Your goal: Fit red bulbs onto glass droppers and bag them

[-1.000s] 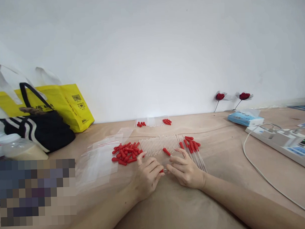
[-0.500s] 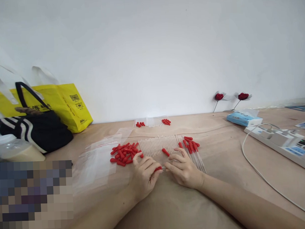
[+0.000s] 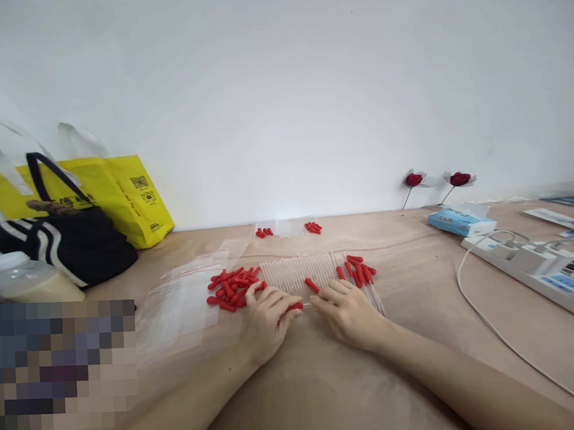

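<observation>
Left hand (image 3: 269,317): thumb and fingers pinching a red bulb (image 3: 294,307), lying roughly level, low in front of the tube row. Thin clear tube (image 3: 308,305) runs from the bulb to the right hand (image 3: 349,314), whose fingertips grip it. Second bulb (image 3: 311,285) sits at the right index finger; can't tell if it's held. Just beyond: tube row (image 3: 296,272), side by side on the table (image 3: 293,390). Loose bulb pile (image 3: 230,287) left of the row, overlapping clear bags (image 3: 181,306) left of that. Capped tubes (image 3: 360,275) right of the row, red ends away from the person. Packed bag (image 3: 287,227) near the wall, red bulbs at both ends. Far right: tissue pack (image 3: 461,221), power strip (image 3: 528,266).
</observation>
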`<state>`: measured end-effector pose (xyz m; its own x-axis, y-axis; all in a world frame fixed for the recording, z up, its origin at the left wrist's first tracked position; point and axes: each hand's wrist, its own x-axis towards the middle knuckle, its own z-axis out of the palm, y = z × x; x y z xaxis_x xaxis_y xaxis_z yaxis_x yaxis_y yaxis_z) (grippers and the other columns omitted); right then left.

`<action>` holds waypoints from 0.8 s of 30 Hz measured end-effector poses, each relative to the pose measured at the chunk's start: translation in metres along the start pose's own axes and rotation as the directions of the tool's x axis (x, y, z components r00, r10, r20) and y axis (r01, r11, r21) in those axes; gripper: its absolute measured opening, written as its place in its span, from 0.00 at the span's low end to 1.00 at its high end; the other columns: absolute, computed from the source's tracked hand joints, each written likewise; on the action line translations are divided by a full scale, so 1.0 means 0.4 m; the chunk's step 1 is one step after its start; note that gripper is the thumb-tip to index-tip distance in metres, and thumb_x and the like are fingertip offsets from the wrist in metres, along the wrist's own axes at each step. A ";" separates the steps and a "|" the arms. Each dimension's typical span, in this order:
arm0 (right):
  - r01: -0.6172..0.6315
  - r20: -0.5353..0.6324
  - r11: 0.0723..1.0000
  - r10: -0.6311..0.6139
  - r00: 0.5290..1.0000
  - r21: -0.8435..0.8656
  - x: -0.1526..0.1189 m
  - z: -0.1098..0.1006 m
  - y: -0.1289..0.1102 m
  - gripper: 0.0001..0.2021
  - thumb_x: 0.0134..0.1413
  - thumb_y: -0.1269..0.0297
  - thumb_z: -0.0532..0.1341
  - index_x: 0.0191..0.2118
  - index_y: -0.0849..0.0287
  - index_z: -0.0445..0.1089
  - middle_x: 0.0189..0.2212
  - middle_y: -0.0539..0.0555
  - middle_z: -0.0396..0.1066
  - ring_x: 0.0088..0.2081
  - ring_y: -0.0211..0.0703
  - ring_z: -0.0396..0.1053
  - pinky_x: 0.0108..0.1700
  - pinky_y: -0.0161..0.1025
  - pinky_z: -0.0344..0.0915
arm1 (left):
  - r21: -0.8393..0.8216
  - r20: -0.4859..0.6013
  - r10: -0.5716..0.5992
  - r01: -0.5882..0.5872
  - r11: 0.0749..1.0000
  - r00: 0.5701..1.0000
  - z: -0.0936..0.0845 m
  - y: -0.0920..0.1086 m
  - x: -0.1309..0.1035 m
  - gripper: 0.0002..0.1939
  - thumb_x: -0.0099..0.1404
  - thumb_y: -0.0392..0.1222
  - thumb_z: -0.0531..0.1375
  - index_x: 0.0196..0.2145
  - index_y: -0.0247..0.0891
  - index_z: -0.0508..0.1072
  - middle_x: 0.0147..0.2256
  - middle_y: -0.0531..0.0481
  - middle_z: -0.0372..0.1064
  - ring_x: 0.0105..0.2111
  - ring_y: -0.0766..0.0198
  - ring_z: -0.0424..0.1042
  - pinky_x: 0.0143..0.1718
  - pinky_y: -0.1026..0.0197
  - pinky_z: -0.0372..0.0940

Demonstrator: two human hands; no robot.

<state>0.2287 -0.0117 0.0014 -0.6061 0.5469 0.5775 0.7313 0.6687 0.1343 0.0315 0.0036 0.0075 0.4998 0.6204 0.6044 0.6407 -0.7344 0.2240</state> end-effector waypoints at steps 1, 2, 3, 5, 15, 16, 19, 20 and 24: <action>-0.043 0.062 0.999 0.042 0.997 0.016 -0.001 -0.004 0.005 0.10 0.50 0.74 0.51 0.36 0.61 0.67 0.28 0.54 0.67 0.29 0.40 0.61 0.30 0.37 0.52 | 0.013 -0.004 -0.024 0.024 1.000 1.000 0.001 -0.006 -0.002 0.07 0.62 0.40 0.53 0.37 0.43 0.69 0.30 0.54 0.71 0.34 0.63 0.67 0.49 0.50 0.41; -0.113 0.126 0.993 0.108 0.986 0.029 -0.002 -0.007 0.010 0.10 0.51 0.74 0.50 0.36 0.61 0.67 0.29 0.54 0.67 0.28 0.39 0.61 0.30 0.36 0.52 | 0.030 -0.011 -0.053 0.053 0.998 0.999 0.002 -0.012 -0.003 0.08 0.62 0.40 0.53 0.39 0.43 0.68 0.32 0.53 0.71 0.35 0.62 0.67 0.49 0.50 0.42; -0.206 0.186 0.978 0.195 0.963 0.039 -0.002 -0.010 0.017 0.10 0.51 0.74 0.49 0.36 0.61 0.66 0.29 0.55 0.67 0.28 0.39 0.62 0.28 0.35 0.52 | 0.048 -0.017 -0.085 0.086 0.995 0.996 0.003 -0.018 -0.005 0.10 0.61 0.40 0.53 0.41 0.43 0.67 0.33 0.52 0.71 0.36 0.61 0.67 0.48 0.50 0.43; -0.417 0.278 0.908 0.389 0.878 0.047 -0.003 -0.012 0.031 0.11 0.51 0.74 0.49 0.40 0.61 0.63 0.29 0.55 0.67 0.27 0.39 0.63 0.26 0.34 0.51 | 0.079 -0.018 -0.143 0.144 0.986 0.990 0.005 -0.027 -0.008 0.10 0.61 0.40 0.53 0.41 0.42 0.66 0.35 0.50 0.71 0.38 0.59 0.66 0.45 0.51 0.46; -0.691 0.470 0.722 0.622 0.626 -0.034 0.005 -0.006 0.025 0.10 0.49 0.75 0.49 0.41 0.66 0.55 0.29 0.60 0.69 0.30 0.46 0.67 0.26 0.35 0.49 | 0.006 0.227 -0.078 0.078 0.997 0.971 0.035 0.044 0.024 0.05 0.58 0.36 0.55 0.34 0.41 0.68 0.36 0.54 0.70 0.40 0.60 0.64 0.42 0.53 0.49; -0.694 0.470 0.720 0.620 0.628 -0.023 0.005 -0.006 0.024 0.10 0.49 0.74 0.49 0.41 0.66 0.55 0.29 0.60 0.69 0.30 0.46 0.67 0.26 0.35 0.49 | 0.000 0.241 -0.095 0.098 0.995 0.966 0.042 0.051 0.029 0.07 0.58 0.36 0.55 0.35 0.41 0.68 0.37 0.53 0.70 0.40 0.59 0.64 0.42 0.53 0.50; -0.705 0.440 0.709 0.630 0.640 0.010 0.005 -0.006 0.048 0.07 0.51 0.69 0.51 0.38 0.63 0.58 0.30 0.59 0.70 0.31 0.45 0.68 0.28 0.34 0.51 | -0.001 0.263 -0.142 0.147 0.989 0.954 0.063 0.069 0.042 0.11 0.58 0.37 0.55 0.40 0.40 0.67 0.40 0.50 0.69 0.42 0.57 0.63 0.41 0.54 0.52; -0.721 0.420 0.693 0.651 0.632 0.011 0.006 -0.007 0.067 0.06 0.52 0.67 0.51 0.36 0.62 0.60 0.29 0.59 0.70 0.31 0.44 0.67 0.28 0.34 0.52 | 0.000 0.266 -0.147 0.152 0.988 0.953 0.069 0.074 0.046 0.12 0.58 0.37 0.55 0.41 0.39 0.67 0.41 0.49 0.69 0.42 0.57 0.63 0.41 0.54 0.53; -0.836 0.338 0.548 0.789 0.513 -0.012 0.010 -0.010 0.190 0.07 0.49 0.64 0.53 0.29 0.60 0.66 0.28 0.57 0.71 0.31 0.43 0.67 0.29 0.34 0.53 | -0.018 0.275 -0.129 0.139 0.990 0.953 0.086 0.090 0.060 0.12 0.58 0.38 0.54 0.42 0.41 0.67 0.42 0.50 0.68 0.43 0.57 0.62 0.42 0.53 0.53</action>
<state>0.2830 0.0392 0.0171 0.1606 0.9784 0.1299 0.9117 -0.0966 -0.3994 0.0867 0.0017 0.0037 0.5534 0.7617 0.3371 0.6937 -0.6455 0.3197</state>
